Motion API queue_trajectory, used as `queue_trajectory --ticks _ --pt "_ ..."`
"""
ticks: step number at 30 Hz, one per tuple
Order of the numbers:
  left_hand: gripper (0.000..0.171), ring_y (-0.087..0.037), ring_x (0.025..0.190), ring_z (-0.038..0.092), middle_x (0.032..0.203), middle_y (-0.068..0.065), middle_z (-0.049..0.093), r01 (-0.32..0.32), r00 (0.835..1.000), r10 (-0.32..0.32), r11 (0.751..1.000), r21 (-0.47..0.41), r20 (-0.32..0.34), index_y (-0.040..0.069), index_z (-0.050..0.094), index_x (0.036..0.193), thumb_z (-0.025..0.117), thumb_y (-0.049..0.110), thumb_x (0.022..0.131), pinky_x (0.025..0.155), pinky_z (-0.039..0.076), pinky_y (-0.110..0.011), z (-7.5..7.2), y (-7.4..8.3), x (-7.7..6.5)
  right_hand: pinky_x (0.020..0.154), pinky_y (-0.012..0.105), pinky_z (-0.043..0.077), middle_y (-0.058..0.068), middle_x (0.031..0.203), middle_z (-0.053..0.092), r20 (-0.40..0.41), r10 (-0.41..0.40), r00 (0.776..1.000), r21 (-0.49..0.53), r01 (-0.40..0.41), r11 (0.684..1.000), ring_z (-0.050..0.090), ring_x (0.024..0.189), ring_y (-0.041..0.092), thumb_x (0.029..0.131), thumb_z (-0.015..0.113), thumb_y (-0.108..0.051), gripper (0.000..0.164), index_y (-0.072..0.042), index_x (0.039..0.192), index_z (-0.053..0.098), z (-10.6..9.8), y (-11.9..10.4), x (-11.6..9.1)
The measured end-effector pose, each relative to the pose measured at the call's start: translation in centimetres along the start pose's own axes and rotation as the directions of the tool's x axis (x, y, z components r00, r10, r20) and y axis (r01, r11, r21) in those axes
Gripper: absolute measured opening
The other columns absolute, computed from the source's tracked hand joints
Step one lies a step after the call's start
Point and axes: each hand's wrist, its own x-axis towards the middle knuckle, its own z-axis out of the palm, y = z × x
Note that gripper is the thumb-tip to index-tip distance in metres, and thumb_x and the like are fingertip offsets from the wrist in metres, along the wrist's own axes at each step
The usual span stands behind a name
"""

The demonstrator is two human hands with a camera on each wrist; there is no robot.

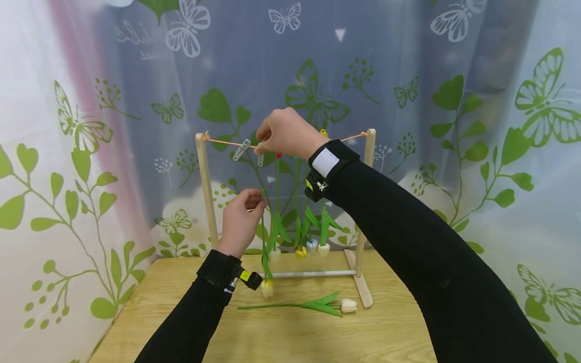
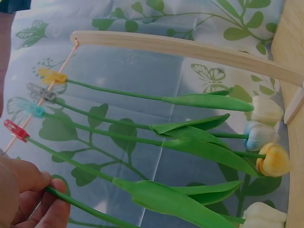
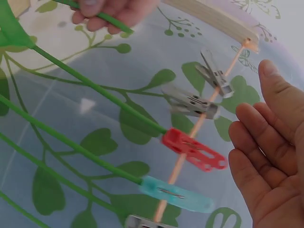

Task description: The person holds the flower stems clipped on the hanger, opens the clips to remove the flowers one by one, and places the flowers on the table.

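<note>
My left hand (image 1: 240,222) pinches the green stem (image 2: 83,205) of an artificial tulip, whose pale yellow bloom (image 1: 267,288) hangs downward. The cut end of that stem sticks up past the fingers, below the cord. Up at the orange cord (image 3: 235,59), my right hand (image 3: 270,156) has loosely bent fingers with nothing between them, beside a grey clothespin (image 3: 192,103). A second grey clothespin (image 3: 213,78) sits nearer the post. Red (image 3: 194,149), light blue (image 3: 175,194) and yellow (image 2: 52,76) clothespins each grip a hanging tulip's stem.
Wooden posts, left (image 1: 206,189) and right (image 1: 365,201), carry the cord above a table (image 1: 317,338). White, blue (image 2: 260,136) and yellow (image 2: 274,159) tulips hang head down. A white tulip (image 1: 348,305) lies in front of the rack's white lower bar (image 1: 313,274). A patterned curtain stands behind.
</note>
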Motion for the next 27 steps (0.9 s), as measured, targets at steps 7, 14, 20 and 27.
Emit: queue_trajectory --ticks 7,14,20,27 --pt "0.033 -0.029 0.128 0.07 0.135 -0.014 0.07 0.0 1.0 0.0 1.0 -0.023 -0.01 0.009 0.064 0.145 0.065 0.016 0.112 0.11 0.063 -0.037 -0.2 0.2 0.0 0.093 0.035 0.065 0.002 0.12 0.082 0.007 -0.012 1.0 0.025 0.012 1.0 0.076 0.105 0.016 0.099 0.086 -0.036 0.036 -0.013 0.126 0.083 1.8 1.4 -1.8" --pt "0.036 -0.027 0.13 0.068 0.138 -0.012 0.069 0.008 1.0 -0.008 1.0 -0.027 -0.002 0.011 0.061 0.148 0.064 0.019 0.114 0.114 0.06 -0.034 -0.3 0.2 -0.2 0.097 0.039 0.066 0.003 0.119 0.084 0.035 0.025 0.999 0.064 -0.027 0.998 0.079 0.105 0.018 0.1 0.084 -0.038 0.035 -0.015 0.126 0.083 5.2 4.1 -4.8" --pt "0.036 -0.025 0.132 0.068 0.139 -0.011 0.068 -0.006 1.0 0.006 1.0 -0.026 -0.005 0.012 0.06 0.149 0.063 0.02 0.114 0.117 0.058 -0.032 -0.1 -0.1 -0.5 0.09 0.035 0.068 0.003 0.12 0.083 0.089 0.06 0.994 0.145 -0.072 0.987 0.079 0.105 0.017 0.101 0.082 -0.036 0.034 -0.014 0.128 0.082 9.5 6.4 -8.0" --pt "0.036 -0.023 0.132 0.068 0.14 -0.01 0.068 -0.017 1.0 0.017 0.999 -0.046 -0.003 0.012 0.059 0.149 0.063 0.017 0.114 0.117 0.058 -0.031 0.0 1.1 -0.7 0.088 0.032 0.068 0.004 0.121 0.084 0.137 0.081 0.987 0.201 -0.108 0.974 0.08 0.102 0.015 0.101 0.082 -0.034 0.034 -0.012 0.128 0.082 13.2 8.5 -10.5"
